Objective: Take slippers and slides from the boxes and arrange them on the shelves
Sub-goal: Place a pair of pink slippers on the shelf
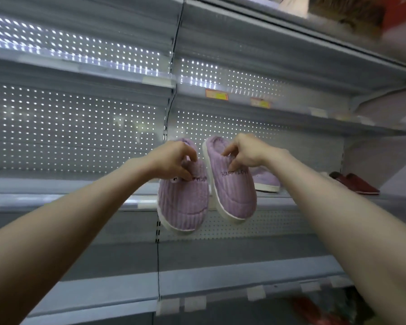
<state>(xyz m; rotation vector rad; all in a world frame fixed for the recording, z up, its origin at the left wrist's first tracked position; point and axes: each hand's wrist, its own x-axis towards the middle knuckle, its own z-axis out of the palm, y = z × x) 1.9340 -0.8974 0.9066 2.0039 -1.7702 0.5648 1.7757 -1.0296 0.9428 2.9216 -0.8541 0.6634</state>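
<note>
Judging from how little footwear shows on the shelving, the task seems to be somewhere in its early or middle stretch; the left hand (174, 158) pinches one lilac slipper (183, 205) at the edge of its opening, its fingers (185, 171) curled onto the fabric; the right hand (246, 153) pinches the second lilac slipper (234, 193) the same way, at the collar; both slippers hang toe-down in the air, side by side and close together, in front of the middle shelf (80, 198) and not resting on it; so this pair is out of its box but not yet placed. On that same shelf, just to the right and partly hidden behind the right forearm, a third lilac slipper (266, 181) lies on its sole; further right sit dark red slippers (356, 184); these look like finished work. They are the only footwear I can make out clearly on the shelves; the shelf above carries orange price tags (217, 94); a lower shelf at the bottom right holds something red (314, 308), too blurred to name. No box is plainly in view; a blurred red and brown shape (352, 12) at the top right may be one, though I cannot tell. What seems left is to set this pair down beside its lilac neighbour, then to fetch more from the boxes.
</note>
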